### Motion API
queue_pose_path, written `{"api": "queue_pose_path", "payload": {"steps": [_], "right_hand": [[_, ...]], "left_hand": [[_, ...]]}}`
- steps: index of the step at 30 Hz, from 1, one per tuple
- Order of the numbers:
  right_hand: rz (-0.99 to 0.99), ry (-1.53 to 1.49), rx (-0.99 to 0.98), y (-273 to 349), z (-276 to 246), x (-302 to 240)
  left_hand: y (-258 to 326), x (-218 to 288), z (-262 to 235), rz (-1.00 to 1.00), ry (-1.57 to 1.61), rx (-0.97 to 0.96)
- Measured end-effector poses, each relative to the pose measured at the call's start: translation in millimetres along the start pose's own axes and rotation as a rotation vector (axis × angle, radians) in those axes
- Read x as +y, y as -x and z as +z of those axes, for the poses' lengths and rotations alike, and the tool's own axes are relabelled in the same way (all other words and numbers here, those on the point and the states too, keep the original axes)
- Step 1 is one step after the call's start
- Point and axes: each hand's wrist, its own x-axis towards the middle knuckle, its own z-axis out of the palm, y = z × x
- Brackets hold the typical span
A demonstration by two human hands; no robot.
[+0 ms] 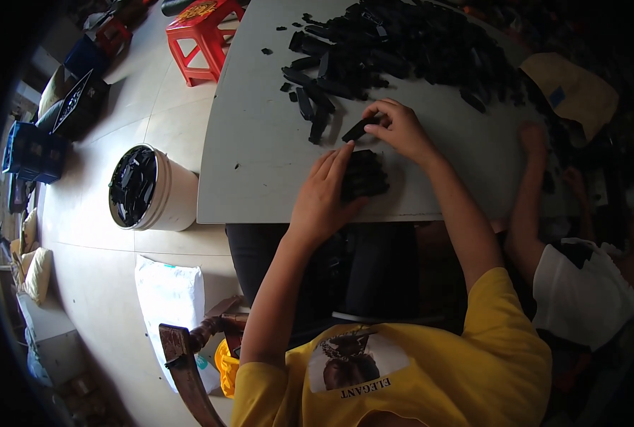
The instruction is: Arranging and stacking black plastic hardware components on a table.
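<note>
A small dark black piece (pixel 357 131), oblong and narrow, is pinched between the thumb and fingers of my right hand (pixel 400 134) just above the table. Below it, near the table's front edge, lies a block of similar black pieces (pixel 366 175) set side by side. My left hand (pixel 320 196) lies against the left side of that block, fingers stretched forward and thumb along its near side. The left index fingertip comes close to the held piece. Farther back spreads a large heap of loose black pieces (pixel 402 53), a few straying toward my hands. Their exact kind cannot be made out.
The pale grey table (pixel 253 156) has a curved look here. On the floor at left stand a white bucket (pixel 178 192) full of black pieces, a red stool (pixel 199 43) and a white sack (pixel 167 292). Another person's arm (pixel 526 192) rests at the table's right.
</note>
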Motion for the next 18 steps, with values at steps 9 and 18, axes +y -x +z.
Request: {"api": "queue_pose_path", "payload": {"steps": [9, 18], "right_hand": [[-0.162, -0.183, -0.077, 9, 1, 0], [0.022, 0.258, 0.284, -57, -8, 53]], "left_hand": [[0, 3, -2, 0.015, -0.144, 0.043], [-2, 1, 3, -0.035, -0.169, -0.016]]}}
